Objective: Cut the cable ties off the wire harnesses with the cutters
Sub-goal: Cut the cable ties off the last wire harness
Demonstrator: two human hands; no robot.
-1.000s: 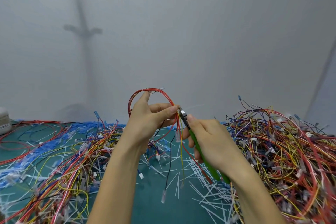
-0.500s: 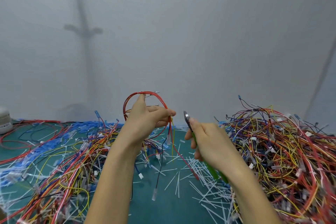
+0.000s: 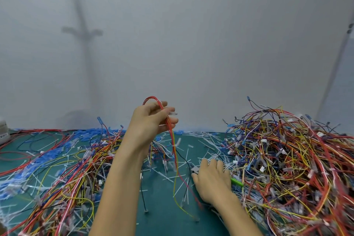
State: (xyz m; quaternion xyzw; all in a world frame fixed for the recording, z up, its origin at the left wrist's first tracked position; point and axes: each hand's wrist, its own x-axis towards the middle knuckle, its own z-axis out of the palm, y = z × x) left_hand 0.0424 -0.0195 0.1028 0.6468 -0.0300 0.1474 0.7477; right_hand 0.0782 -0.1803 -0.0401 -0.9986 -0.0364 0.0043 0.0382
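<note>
My left hand is raised above the green mat and grips a wire harness of red, orange and yellow wires; a red loop sticks up above the fingers and the loose ends hang down to the mat. My right hand is low over the mat, palm down, closed around the cutters. Only the green handle tip at the right of the hand and the metal jaws at the left show. Cut white cable ties lie scattered on the mat between the hands.
A large tangled pile of harnesses fills the right side. Another spread of wires with blue connectors covers the left. The green mat shows between them. A white wall stands behind, and a white object sits at the far left edge.
My right hand has dropped from beside the harness down to the mat with the cutters. My left hand has stayed raised and the harness wires now hang straight down.
</note>
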